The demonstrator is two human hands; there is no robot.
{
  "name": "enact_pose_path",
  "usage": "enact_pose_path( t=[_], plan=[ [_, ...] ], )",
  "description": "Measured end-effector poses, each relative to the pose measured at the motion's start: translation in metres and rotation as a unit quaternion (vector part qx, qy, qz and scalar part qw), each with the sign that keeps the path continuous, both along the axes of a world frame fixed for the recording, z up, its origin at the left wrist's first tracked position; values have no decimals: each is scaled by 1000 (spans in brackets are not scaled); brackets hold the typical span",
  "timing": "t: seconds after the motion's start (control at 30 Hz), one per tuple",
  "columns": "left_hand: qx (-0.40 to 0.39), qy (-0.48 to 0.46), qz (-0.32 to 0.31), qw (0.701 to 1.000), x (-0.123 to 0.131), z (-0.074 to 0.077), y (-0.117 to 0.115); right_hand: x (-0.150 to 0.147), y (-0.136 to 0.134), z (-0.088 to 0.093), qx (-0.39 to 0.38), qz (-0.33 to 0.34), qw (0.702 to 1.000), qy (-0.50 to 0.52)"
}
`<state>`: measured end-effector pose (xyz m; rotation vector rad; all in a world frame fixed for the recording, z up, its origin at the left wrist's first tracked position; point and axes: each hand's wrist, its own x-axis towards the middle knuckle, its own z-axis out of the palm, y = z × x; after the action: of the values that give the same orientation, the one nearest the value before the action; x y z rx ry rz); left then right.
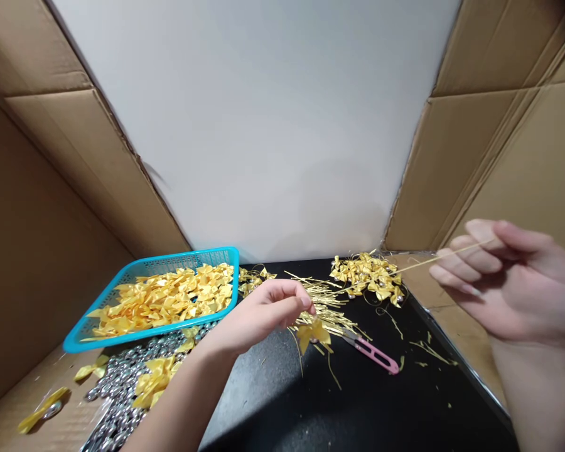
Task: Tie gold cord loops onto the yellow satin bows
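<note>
Above the black work surface, my left hand (pixel 268 311) pinches a small yellow satin ribbon bow (pixel 313 336) at its top. Loose thin cord ends dangle below the bow. A thin gold cord (pixel 419 265) stretches taut from near my left fingertips up to my right hand (pixel 518 276), which grips its end between thumb and curled fingers. Behind and below my left hand lies a spread of cut gold strips (pixel 327 307). Pink-handled thread snips (pixel 376 356) rest beside them, the blades partly over the strips.
A blue basket (pixel 155 331) full of yellow bows stands at the left. Silver beads (pixel 122 376) are heaped in front of it, with several bows on top. A pile of bows with beads (pixel 371 276) lies at the back right. Cardboard walls (pixel 480 125) flank both sides.
</note>
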<state>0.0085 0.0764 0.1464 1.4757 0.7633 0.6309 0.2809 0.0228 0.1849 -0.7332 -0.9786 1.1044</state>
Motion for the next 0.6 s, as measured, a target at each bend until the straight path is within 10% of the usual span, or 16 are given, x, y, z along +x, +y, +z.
enact_pose_path(
  t=[0.6],
  plan=[
    [55, 61, -39, 996, 16, -40, 14, 65, 3, -4, 126, 16, 979, 158]
  ],
)
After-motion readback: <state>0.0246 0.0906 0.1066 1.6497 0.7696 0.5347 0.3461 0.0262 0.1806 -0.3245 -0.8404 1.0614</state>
